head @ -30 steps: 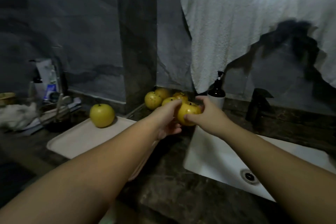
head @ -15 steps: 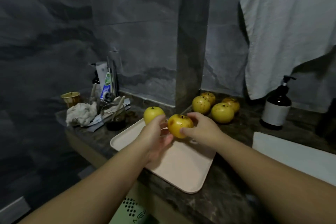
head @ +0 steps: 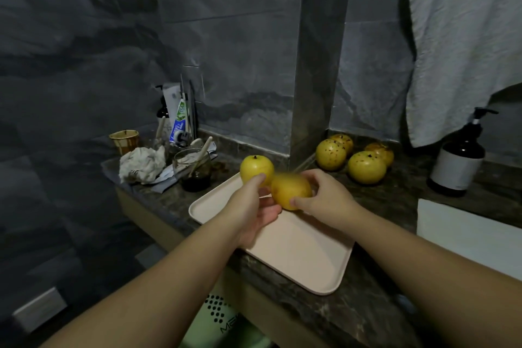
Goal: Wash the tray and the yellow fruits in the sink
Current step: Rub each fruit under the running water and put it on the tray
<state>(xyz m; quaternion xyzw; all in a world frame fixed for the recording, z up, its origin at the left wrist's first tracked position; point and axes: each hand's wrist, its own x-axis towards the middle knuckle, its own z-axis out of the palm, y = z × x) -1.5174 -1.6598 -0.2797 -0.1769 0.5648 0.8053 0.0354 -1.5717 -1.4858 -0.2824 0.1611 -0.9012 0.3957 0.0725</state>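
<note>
A pale pink tray (head: 296,257) lies on the dark marble counter. One yellow fruit (head: 255,168) sits at the tray's far corner. Just above the tray, a second, blurred yellow fruit (head: 291,191) is held in my right hand (head: 324,198), fingers and thumb curled round it. My left hand (head: 254,206) is beside that fruit with its palm turned toward it; its fingertips reach the fruit on the tray. Several more spotted yellow fruits (head: 365,167) lie on the counter by the wall. The white sink (head: 466,232) edge shows at the right.
A dark pump bottle (head: 459,161) stands behind the sink, under a hanging white towel (head: 463,45). Left of the tray sit a glass jar (head: 195,168), a crumpled tissue (head: 141,164), a small cup (head: 124,141) and toothpaste tubes (head: 178,118). A pale green basket (head: 223,322) stands below the counter.
My right hand has carried the fruit from near the sink leftward to above the tray, with the left hand alongside. The view has swung left, so most of the sink has left the frame.
</note>
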